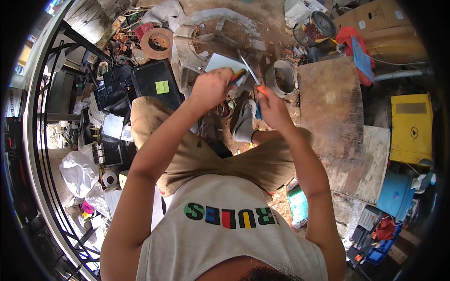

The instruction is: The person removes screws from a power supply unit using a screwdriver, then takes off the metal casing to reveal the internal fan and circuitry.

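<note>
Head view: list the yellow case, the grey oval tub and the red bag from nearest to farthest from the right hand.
From the right hand:
1. Grey oval tub: just ahead of it.
2. Red bag: ahead and to the right.
3. Yellow case: far right.

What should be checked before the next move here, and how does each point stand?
1. Right hand closed on the orange-handled screwdriver: ok.
2. Left hand closed on the multicoloured handle: ok.
3. Screwdriver tip apart from left hand: ok, judging by this one view.
4. Pale panel firmly supported: cannot tell; left hand partly hides it.
5. Surroundings tidy: not ok; loose scraps lie about.
</note>
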The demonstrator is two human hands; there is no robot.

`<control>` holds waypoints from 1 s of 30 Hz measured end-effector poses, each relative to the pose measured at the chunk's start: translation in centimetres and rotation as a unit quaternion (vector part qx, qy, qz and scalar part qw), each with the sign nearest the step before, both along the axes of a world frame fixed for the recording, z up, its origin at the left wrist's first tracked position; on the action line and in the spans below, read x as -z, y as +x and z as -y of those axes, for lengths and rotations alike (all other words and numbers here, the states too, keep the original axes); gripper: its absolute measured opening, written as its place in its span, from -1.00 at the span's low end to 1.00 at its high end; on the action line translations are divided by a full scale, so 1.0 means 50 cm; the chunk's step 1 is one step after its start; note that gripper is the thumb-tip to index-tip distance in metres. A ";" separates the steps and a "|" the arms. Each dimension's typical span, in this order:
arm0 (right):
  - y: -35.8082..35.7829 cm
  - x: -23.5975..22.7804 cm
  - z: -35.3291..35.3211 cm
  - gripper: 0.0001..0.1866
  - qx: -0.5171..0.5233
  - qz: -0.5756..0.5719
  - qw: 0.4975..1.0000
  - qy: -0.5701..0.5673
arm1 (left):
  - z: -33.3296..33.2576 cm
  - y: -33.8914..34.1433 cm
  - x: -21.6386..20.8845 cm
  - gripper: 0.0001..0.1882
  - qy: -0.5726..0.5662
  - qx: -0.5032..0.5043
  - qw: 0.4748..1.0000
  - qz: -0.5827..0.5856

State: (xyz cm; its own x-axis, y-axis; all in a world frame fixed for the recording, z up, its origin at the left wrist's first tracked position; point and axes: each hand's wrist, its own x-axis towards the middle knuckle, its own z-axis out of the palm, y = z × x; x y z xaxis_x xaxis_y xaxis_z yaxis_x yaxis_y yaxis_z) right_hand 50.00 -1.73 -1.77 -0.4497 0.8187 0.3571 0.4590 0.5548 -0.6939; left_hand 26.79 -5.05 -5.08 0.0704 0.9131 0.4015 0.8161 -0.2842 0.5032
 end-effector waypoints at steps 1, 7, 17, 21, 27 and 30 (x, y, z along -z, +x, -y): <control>0.015 -0.010 0.001 -0.65 0.027 -0.027 0.999 0.003 | 0.003 -0.002 0.009 -0.62 -0.009 -0.004 1.000 -0.005; -0.061 -0.164 0.037 -0.65 0.014 -0.148 0.987 0.053 | 0.024 -0.019 0.013 -0.65 -0.037 -0.024 0.999 -0.002; -0.011 -0.062 0.005 -0.68 0.106 -0.026 0.991 -0.078 | 0.036 -0.037 0.009 -0.58 0.025 -0.006 0.999 0.036; -0.003 -0.053 -0.017 -0.55 0.082 -0.069 0.970 -0.217 | 0.043 -0.036 -0.014 -0.60 0.030 0.012 0.999 0.023; -0.047 -0.027 -0.133 -0.25 0.051 0.093 0.963 -0.248 | 0.062 -0.023 -0.046 -0.66 0.022 0.095 0.994 -0.054; -0.086 0.009 -0.183 -0.22 -0.105 0.256 0.906 -0.321 | 0.066 -0.012 -0.039 -0.69 0.043 0.112 0.989 -0.083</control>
